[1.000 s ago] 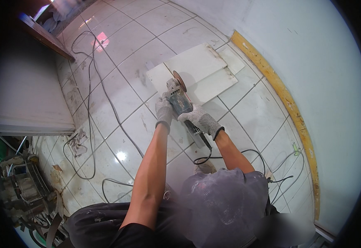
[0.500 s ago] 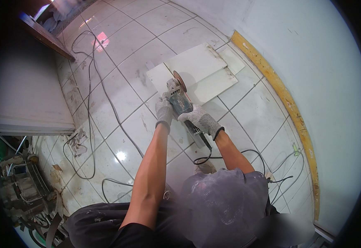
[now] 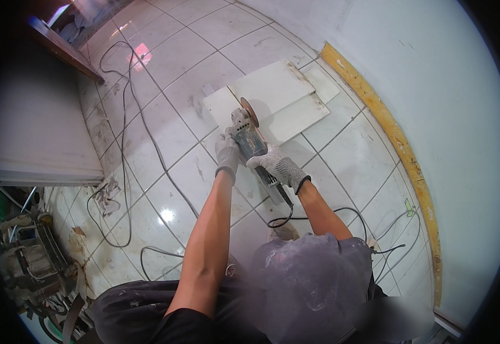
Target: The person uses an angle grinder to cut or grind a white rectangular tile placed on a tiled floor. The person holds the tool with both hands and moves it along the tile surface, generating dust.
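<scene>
Knees in dark, dust-streaked trousers (image 3: 146, 309) fill the lower edge of the frame, and 2 bare forearms rise from them toward the centre. Both hands wear grey knit gloves. The left hand (image 3: 227, 153) is closed around the side of an angle grinder (image 3: 250, 140), near its head; the right hand (image 3: 278, 166) is closed over the rear of the grinder's body, where the dark handle runs back toward the lower right. A black power cord (image 3: 318, 217) leaves the handle's end and loops over the floor beside the right forearm.

The grinder sits just above the middle of the frame, its brownish cutting disc (image 3: 250, 112) upright and touching the near edge of a loose white tile (image 3: 273, 86). This tile lies flat on the glossy tiled floor (image 3: 169, 172), overlapping other loose white pieces beside and under it.

Farther left, another thin cable (image 3: 125, 114) snakes across the floor toward the upper left of the frame, where a dark wooden edge (image 3: 66, 51) cuts in. At right, a yellow strip (image 3: 387, 132) runs along the foot of a pale wall (image 3: 444, 86). Cluttered tools (image 3: 26, 258) sit at lower left.
</scene>
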Motion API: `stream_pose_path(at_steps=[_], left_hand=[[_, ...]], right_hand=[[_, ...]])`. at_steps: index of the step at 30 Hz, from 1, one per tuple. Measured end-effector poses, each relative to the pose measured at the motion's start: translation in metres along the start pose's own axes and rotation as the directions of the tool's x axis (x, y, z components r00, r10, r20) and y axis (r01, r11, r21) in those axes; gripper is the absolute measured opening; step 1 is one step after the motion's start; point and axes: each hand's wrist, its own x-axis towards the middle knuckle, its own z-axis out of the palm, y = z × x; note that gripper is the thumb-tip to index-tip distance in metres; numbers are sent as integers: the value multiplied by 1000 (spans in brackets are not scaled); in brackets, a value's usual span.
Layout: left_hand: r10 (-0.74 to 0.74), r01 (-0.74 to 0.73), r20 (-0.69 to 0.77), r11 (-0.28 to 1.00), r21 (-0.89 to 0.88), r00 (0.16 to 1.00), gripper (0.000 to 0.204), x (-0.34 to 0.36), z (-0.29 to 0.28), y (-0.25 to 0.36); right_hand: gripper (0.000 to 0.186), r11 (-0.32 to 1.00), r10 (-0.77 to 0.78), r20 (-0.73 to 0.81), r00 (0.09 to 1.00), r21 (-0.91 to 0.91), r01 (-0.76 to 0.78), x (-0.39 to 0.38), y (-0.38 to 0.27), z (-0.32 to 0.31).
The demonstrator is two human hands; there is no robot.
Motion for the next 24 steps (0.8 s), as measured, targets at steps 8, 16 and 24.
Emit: stream_pose_path(at_steps=[8,16,24], left_hand=[[-15,15,0,1000,-24,1000,54,5,-2,-1],[-11,11,3,1000,17,1000,55,-6,0,6],[-31,31,-9,999,18,999,55,-2,1,4]], right_hand=[[84,1000,-7,-17,1000,-20,7,1,-4,3],[80,1000,6,-23,1000,-21,-7,-2,-2,0],[79,1000,-8,-15,1000,-3,8,-4,-5,1]])
